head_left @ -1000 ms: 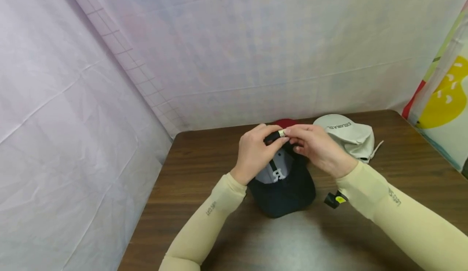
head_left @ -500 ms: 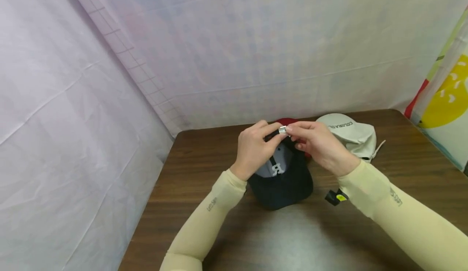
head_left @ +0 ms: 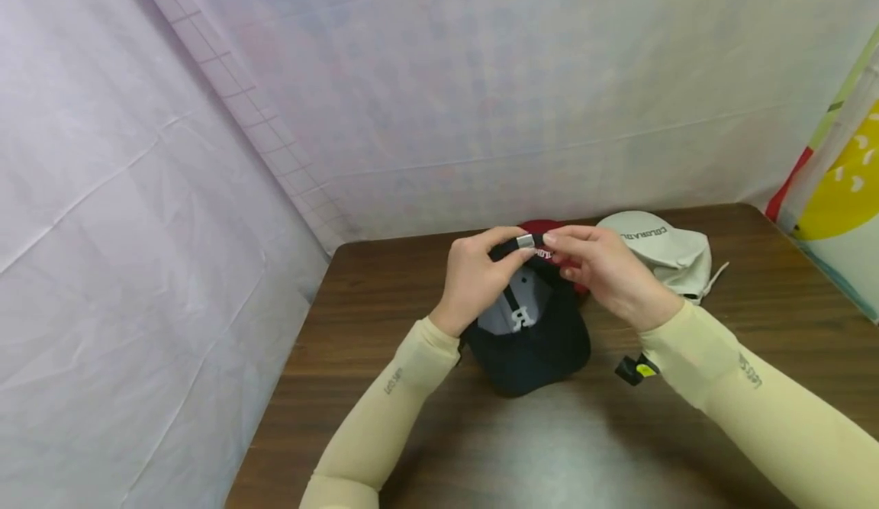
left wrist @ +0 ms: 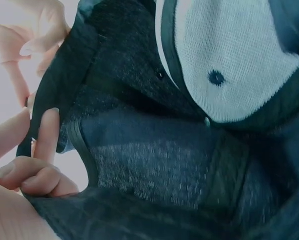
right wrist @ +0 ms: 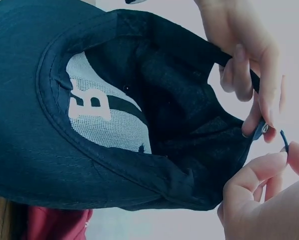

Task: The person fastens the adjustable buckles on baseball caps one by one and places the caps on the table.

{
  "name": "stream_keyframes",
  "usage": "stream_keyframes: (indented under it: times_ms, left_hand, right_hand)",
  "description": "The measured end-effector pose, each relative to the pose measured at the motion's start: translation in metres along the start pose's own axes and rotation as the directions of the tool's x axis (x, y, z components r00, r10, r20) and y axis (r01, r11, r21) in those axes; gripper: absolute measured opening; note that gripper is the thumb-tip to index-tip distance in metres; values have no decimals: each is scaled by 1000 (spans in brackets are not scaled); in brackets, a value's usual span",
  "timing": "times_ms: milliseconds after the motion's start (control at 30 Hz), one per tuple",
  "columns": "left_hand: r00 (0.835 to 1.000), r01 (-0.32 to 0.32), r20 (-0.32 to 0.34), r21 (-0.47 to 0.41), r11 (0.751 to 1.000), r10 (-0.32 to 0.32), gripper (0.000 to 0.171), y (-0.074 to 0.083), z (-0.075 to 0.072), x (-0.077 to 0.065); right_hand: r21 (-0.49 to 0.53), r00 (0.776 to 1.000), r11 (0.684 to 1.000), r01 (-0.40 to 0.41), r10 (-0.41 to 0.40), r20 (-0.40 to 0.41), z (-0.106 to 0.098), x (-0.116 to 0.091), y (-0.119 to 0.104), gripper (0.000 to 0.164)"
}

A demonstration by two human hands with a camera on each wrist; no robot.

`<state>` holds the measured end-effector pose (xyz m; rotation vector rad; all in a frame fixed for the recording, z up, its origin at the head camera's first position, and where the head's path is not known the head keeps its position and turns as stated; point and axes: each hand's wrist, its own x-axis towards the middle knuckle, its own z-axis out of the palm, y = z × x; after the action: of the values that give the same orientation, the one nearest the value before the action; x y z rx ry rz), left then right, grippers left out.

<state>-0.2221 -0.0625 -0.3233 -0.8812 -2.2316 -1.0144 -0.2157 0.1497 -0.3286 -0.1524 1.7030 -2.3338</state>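
Note:
A black baseball cap hangs between my hands with its inside turned to me and its brim pointing down. Pale mesh and a white letter show inside the crown. My left hand pinches the cap's back strap beside a silver buckle. Just right of the buckle, my right hand pinches the strap's dark end between thumb and index finger. In the right wrist view that strap end stands out from the right fingertips. The left wrist view shows the left fingers lying against the cap's back edge.
Behind the held cap sits a red cap, partly hidden. To its right a light grey cap with dark lettering lies on the brown wooden table. White cloth hangs behind the table and along the left.
The silver buckle has turned flatter toward the head camera. My right fingers have drawn slightly away to the right, so dark strap now shows between them and the buckle.

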Motion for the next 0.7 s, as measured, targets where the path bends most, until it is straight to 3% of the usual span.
stream_keyframes:
  times_ms: [167, 467, 700]
  left_hand:
    - [999, 12, -31, -41, 999, -14, 23, 0, 1, -1]
    - [999, 2, -36, 49, 999, 0, 20, 1, 1, -3]
    - [999, 18, -41, 26, 999, -17, 19, 1, 1, -4]
  right_hand:
    - [7, 1000, 1000, 8, -8, -4, 1, 1, 1, 19]
    - [24, 1000, 1000, 17, -17, -9, 1, 1, 4, 13]
    - [36, 1000, 999, 8, -8, -5, 1, 1, 6, 12]
